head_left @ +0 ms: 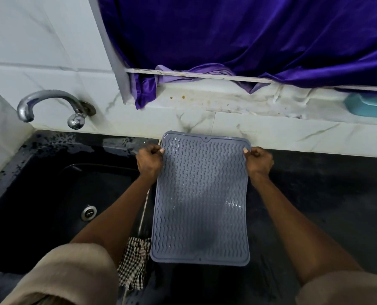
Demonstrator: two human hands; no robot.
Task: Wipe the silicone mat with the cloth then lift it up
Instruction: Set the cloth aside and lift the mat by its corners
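A grey-blue silicone mat [202,199] with wavy ridges hangs in front of me over the dark counter, its far edge raised. My left hand [150,160] pinches the mat's upper left edge, thumb on top. My right hand [259,161] pinches the upper right edge the same way. Wet sheen shows on the mat's right middle. A black-and-white checked cloth [133,264] lies bunched on the counter by the mat's lower left corner, under my left forearm.
A black sink [51,194] with a steel drain [89,212] lies to the left, below a chrome tap [49,106]. The black counter [315,194] stretches right. A purple curtain [249,40] hangs behind, and a blue soap dish [367,105] sits on the ledge.
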